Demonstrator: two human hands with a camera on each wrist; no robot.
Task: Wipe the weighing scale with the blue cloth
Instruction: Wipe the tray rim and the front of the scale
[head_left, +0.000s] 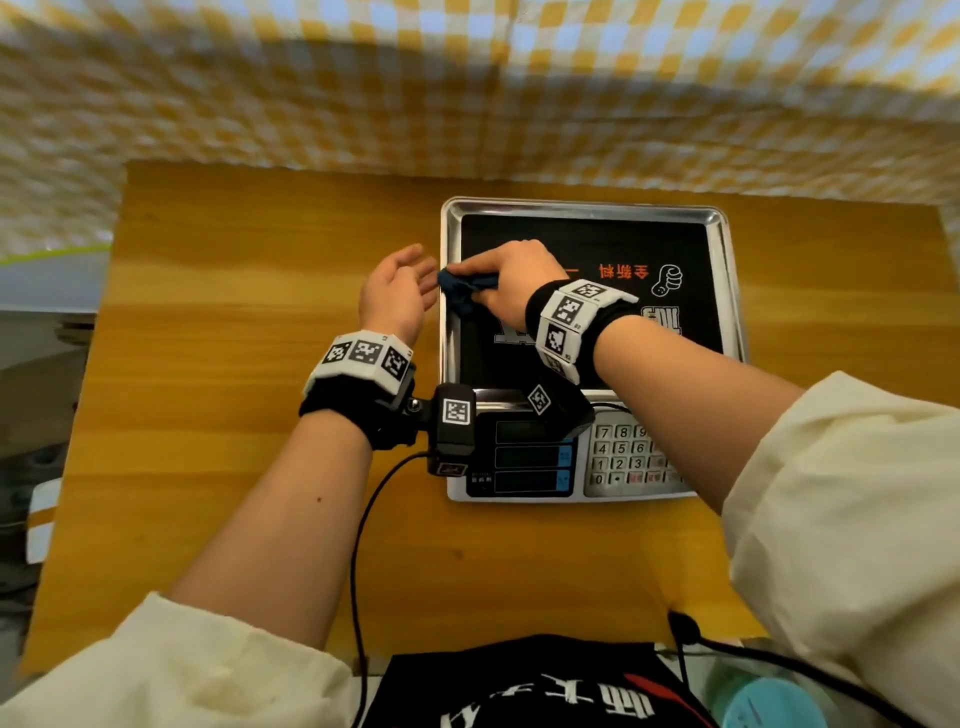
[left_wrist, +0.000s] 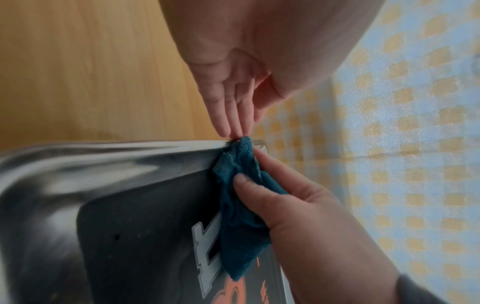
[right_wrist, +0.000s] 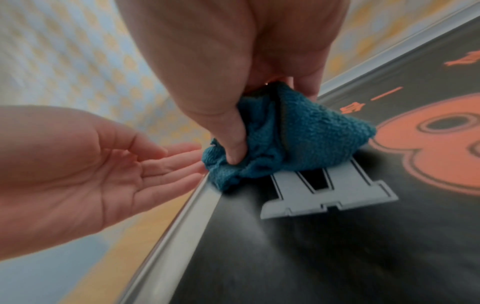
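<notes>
The weighing scale (head_left: 587, 488) stands on the wooden table, its steel pan (head_left: 724, 260) lined with a black printed sheet. My right hand (head_left: 506, 283) grips the bunched blue cloth (head_left: 465, 291) and holds it against the pan's left rim (right_wrist: 182, 222). The cloth (right_wrist: 298, 131) is pinched between thumb and fingers, one corner trailing onto the black sheet (left_wrist: 244, 242). My left hand (head_left: 397, 291) is just left of the pan, palm open, fingers straight, their tips at the rim beside the cloth (left_wrist: 231, 127). It holds nothing.
The scale's display and keypad (head_left: 623, 457) face me at the near side. A yellow checked cloth (head_left: 467, 88) hangs behind the table. Bare wooden tabletop (head_left: 234, 312) lies left of the scale. A black cable (head_left: 358, 545) runs from my left wrist toward me.
</notes>
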